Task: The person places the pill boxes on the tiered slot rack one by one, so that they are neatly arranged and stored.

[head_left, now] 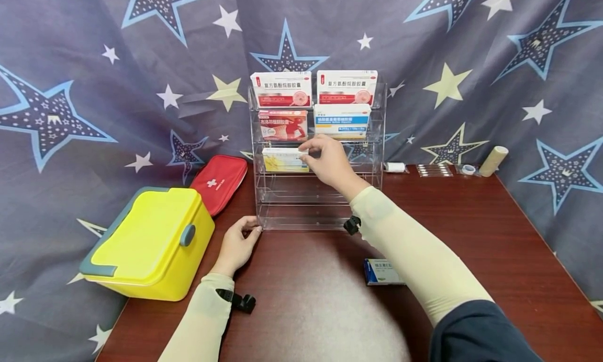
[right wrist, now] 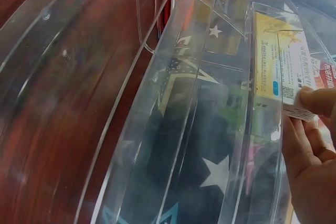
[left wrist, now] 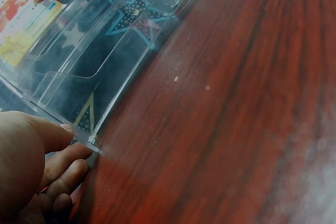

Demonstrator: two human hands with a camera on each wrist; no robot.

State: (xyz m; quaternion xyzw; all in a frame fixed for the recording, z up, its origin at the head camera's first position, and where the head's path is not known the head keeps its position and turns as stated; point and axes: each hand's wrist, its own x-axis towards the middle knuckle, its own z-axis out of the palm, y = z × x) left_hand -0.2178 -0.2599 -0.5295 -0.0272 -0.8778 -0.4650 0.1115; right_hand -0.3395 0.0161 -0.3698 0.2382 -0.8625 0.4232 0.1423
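Right-hand grip: thumb and fingers of the right hand (head_left: 330, 160) pinch the right end of a yellow-and-white box (head_left: 282, 159).
Yellow-and-white box: on edge, face outward, at the left of the third tier down on the clear rack (head_left: 306, 224); whether its base sits fully down, this onlooker cannot tell.
Slip risk: pinched at one end only, the box could skew or catch the rack's lip should the fingers release unevenly.
Left-hand grip: thumb and curled fingers of the left hand (head_left: 237, 247) hold the rack's lower front-left corner.
Swivel risk: with no hand bracing the rack's right side, a hard push on the box could turn the frame about that corner or tip it back.
Second tier: a blue-and-white box (head_left: 341, 121) stands on the rack just above the right hand, a red box (head_left: 282, 125) to its left; knuckles lifted too sharply could knock the former.
Tabletop (head_left: 292, 299): a blue-edged box (head_left: 382, 272) lies in front of the rack, toward its right, partly hidden by the right sleeve (head_left: 414, 252); a low pull-back of the forearm could sweep it aside.
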